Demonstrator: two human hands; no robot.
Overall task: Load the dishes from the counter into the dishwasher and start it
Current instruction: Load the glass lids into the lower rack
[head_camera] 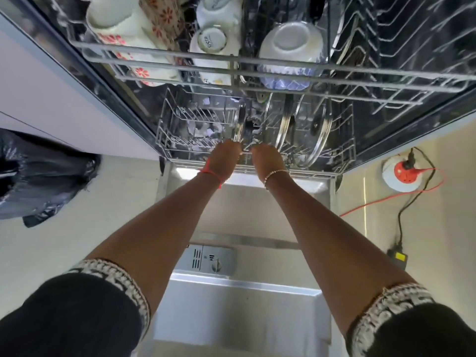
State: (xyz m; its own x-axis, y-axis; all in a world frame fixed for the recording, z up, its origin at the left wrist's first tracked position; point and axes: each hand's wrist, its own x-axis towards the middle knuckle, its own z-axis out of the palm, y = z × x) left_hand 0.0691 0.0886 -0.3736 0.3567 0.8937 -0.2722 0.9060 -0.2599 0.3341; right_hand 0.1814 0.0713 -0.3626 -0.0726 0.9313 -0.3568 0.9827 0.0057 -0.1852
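The dishwasher stands open with its door [239, 302] folded down below me. Both arms reach over the door to the lower rack [167, 148]. My left hand [226, 155] and my right hand [266, 157] sit side by side at the rack's front rim, fingers curled over the wire. Several glass pot lids [283, 130] stand on edge in this rack. The upper rack [283, 73] is pulled out above, holding floral mugs [121, 24], white cups [211, 39] and an upturned blue-patterned bowl [291, 45].
A black plastic bag [38, 176] lies on the floor at the left, beside white cabinet fronts [51, 104]. At the right a red and white floor socket [400, 173] has black and red cables and a black adapter [398, 257]. The detergent dispenser [212, 260] sits in the door.
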